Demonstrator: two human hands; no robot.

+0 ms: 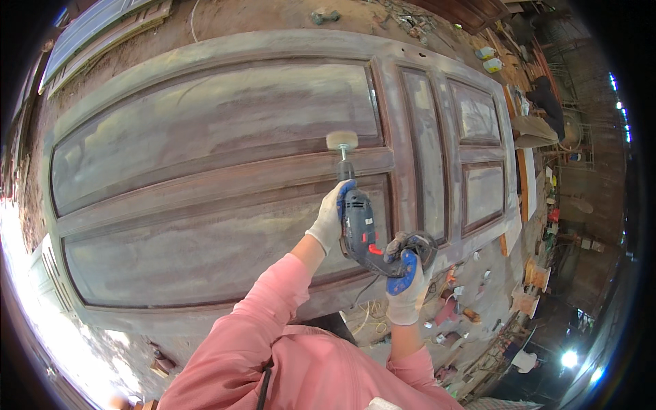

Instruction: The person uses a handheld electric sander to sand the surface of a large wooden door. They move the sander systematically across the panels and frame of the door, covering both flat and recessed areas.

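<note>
A dark power drill [358, 222] with red parts is held in both my hands over a large panelled wooden door [393, 162]. My left hand [331, 213], in a white glove with blue coating, wraps round its front body just behind the chuck. The similarly gloved right hand [408, 285] grips the rear handle, where a dark looped cord [425, 247] bunches against the fingers. From the chuck a metal shaft leads to a pale round wheel [342, 141], its outline blurred, at the lower edge of the far long panel. Whether the wheel touches the wood I cannot tell.
Grey, patchy coating covers the door's panels, with brown wood at the mouldings. Other door panels [102, 41] lie at the far left. Scraps and tools litter the ground [447, 311] at the near right. Another person [544, 102] is at the far right, beside plastic containers [492, 65].
</note>
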